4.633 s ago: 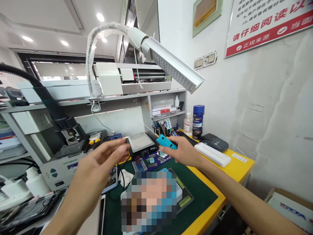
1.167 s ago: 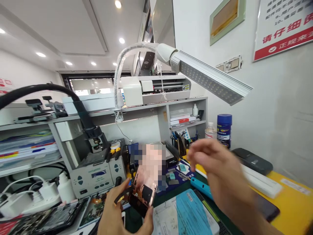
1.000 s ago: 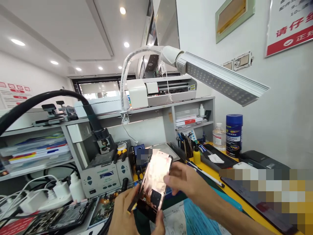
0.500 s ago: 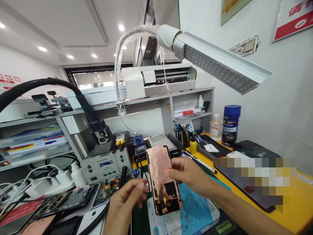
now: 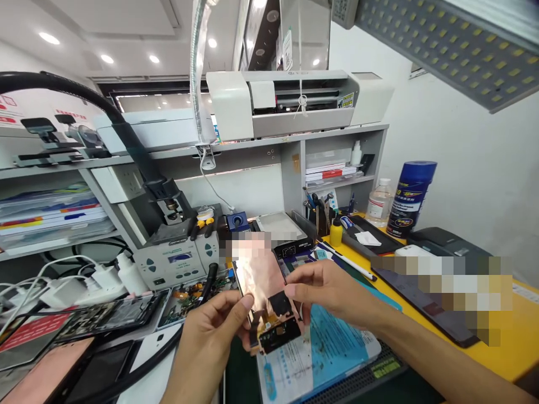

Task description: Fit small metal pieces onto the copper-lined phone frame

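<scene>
A phone screen assembly point(image 5: 267, 275), its back covered in shiny copper-coloured foil, is held up tilted between both hands. Black patches and a flex cable show at its lower end. My left hand point(image 5: 219, 325) pinches the lower left edge, thumb on the foil side. On the opposite long edge, my right hand point(image 5: 320, 289) grips with thumb in front and fingers behind. Under the assembly lies a blue and white packet point(image 5: 332, 353) on the work mat. The upper end of the assembly is blurred out, and its front side faces away.
At left stand a grey soldering station point(image 5: 177, 261), a black hose point(image 5: 164, 365) and opened phone parts point(image 5: 109, 325). To the right are a white stylus-like rod point(image 5: 349, 261), a yellow bottle point(image 5: 336, 233), a blue spray can point(image 5: 411, 196) and a dark phone screen point(image 5: 425, 308). An LED lamp point(image 5: 458, 50) hangs overhead.
My left hand has moved in and taken hold of the screen assembly's left edge. The assembly has shifted slightly left and tilted, and my right hand has slid lower along it. The camera view has shifted.
</scene>
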Demonstrator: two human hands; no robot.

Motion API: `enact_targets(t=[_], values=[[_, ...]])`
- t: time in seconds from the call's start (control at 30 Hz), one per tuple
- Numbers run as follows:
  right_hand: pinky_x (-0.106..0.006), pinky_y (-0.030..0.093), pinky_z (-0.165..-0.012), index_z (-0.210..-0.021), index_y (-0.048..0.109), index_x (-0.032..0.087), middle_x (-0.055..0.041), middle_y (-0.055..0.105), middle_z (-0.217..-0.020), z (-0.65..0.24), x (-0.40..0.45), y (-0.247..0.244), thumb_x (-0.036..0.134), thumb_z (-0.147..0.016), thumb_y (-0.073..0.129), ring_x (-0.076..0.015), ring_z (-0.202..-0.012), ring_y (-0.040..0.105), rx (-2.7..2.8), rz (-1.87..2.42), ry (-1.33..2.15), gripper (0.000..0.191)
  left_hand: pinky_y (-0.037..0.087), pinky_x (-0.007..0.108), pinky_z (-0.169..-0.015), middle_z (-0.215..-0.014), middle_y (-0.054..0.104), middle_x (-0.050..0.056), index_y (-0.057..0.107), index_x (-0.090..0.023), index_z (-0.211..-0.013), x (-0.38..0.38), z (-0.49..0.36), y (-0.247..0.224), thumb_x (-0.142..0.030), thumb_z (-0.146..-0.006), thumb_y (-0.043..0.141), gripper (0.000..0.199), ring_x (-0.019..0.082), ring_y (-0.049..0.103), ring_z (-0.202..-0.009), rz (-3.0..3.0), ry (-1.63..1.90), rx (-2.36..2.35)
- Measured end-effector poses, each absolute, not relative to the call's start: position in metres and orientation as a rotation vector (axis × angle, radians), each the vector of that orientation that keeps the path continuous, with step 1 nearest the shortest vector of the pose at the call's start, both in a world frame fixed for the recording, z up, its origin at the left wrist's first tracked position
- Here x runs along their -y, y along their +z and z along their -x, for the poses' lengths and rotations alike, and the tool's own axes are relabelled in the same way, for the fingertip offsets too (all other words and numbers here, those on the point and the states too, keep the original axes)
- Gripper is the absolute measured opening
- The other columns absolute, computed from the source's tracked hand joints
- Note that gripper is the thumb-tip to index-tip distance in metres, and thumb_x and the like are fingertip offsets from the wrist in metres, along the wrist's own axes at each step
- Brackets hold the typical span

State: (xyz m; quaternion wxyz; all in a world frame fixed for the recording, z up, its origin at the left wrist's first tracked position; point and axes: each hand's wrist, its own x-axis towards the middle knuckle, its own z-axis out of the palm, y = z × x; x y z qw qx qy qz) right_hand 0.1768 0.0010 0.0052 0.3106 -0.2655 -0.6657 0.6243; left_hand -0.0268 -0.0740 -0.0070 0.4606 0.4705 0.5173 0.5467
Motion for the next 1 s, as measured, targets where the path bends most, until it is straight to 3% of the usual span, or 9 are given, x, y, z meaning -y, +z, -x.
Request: enact_targets(t=[0.23,0.43,0.67,0.8,1.0], values=[[-0.027,0.052,-0.057,-0.087,0.073,0.013,-0.0022,0.066,-0.066,-0.178,-0.001,0.002,0.047,-0.083,0.071,-0.0133,-0.055,0.060,1.777,0.718,1.618,0.034,0.042,0.022,-0.055,-0.056,0.060,-0.002,0.066,-0.018,-0.072,0.074,0.030,-0.005,-0.047,-0.083,0.068,0.031,0.012,0.053,-0.054,-1.210,1.373,-1.360],[-0.027,0.053,-0.059,-0.089,0.074,0.013,-0.0031,0.066,-0.070,-0.177,0.002,0.004,0.043,-0.087,0.066,-0.0131,-0.060,0.059,1.818,0.705,1.518,0.031,0.044,0.023,-0.055,-0.068,0.063,0.000,0.072,-0.017,-0.083,0.073,0.028,-0.008,-0.044,-0.079,0.072,0.027,0.012,0.054,-0.055,-1.088,1.326,-1.249],[-0.027,0.053,-0.061,-0.098,0.074,0.014,-0.0037,0.068,-0.072,-0.178,0.003,0.006,0.043,-0.086,0.068,-0.0142,-0.063,0.062,1.824,0.767,1.609,0.032,0.044,0.022,-0.052,-0.067,0.062,0.000,0.072,-0.017,-0.080,0.072,0.032,-0.009,-0.042,-0.075,0.078,0.026,0.012,0.050,-0.057,-0.976,1.386,-1.202],[-0.027,0.053,-0.059,-0.088,0.074,0.013,-0.0042,0.069,-0.068,-0.178,0.003,0.001,0.039,-0.079,0.075,-0.0148,-0.060,0.063,1.804,0.828,1.600,0.028,0.044,0.022,-0.055,-0.075,0.067,0.001,0.072,-0.018,-0.081,0.072,0.036,-0.007,-0.044,-0.074,0.078,0.028,0.011,0.051,-0.058,-1.023,1.443,-1.282],[-0.023,0.048,-0.055,-0.079,0.075,0.016,-0.0029,0.069,-0.065,-0.172,0.009,-0.004,0.031,-0.081,0.071,-0.0143,-0.061,0.061,1.865,0.929,1.273,0.016,0.042,0.024,-0.055,-0.059,0.059,-0.002,0.068,-0.019,-0.070,0.072,0.034,-0.013,-0.047,-0.076,0.074,0.029,0.014,0.052,-0.054,-1.180,1.466,-1.365]])
